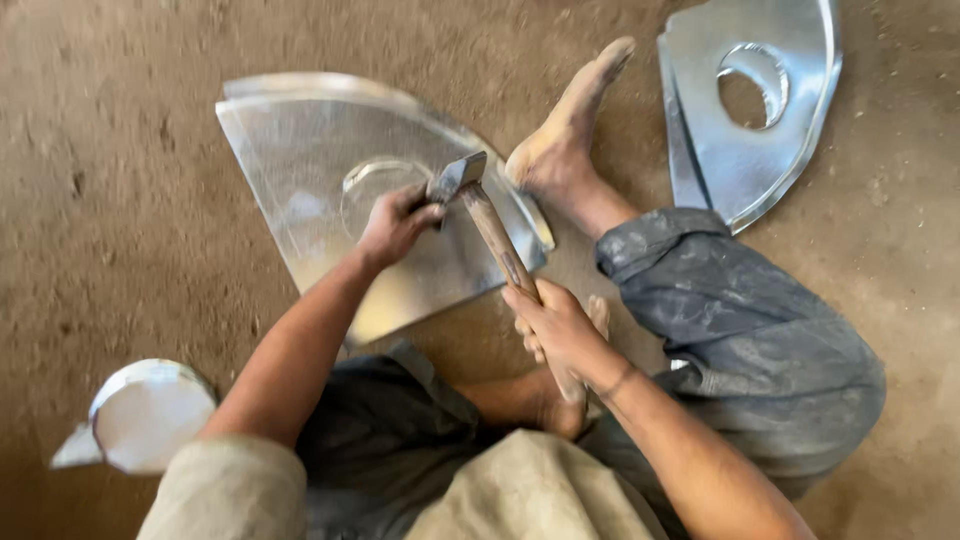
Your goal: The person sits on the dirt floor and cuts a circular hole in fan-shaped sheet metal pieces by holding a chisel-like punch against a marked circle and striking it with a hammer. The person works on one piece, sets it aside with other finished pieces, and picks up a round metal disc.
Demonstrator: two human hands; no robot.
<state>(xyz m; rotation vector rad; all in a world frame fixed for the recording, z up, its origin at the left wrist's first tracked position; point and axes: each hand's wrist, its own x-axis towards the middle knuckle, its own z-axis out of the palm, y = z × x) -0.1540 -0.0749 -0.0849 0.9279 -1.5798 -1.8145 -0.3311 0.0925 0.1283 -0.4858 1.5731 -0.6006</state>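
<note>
Here the right hand [560, 325] is wrapped around the hammer [490, 225] handle; left hand [398, 225] fingers curled, pinning the fan-shaped metal sheet [300, 170] — best struck squarely, clear of those fingers

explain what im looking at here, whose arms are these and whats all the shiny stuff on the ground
This is one picture from a camera on a person's head, looking down at their own arms as they sit on a dirt floor. The right hand grips the wooden handle of a hammer. The left hand rests by the hammer head, on a fan-shaped metal sheet marked with a circle. A bare foot lies beside that sheet. A second sheet with a round hole lies top right, and a round metal piece bottom left.
</note>
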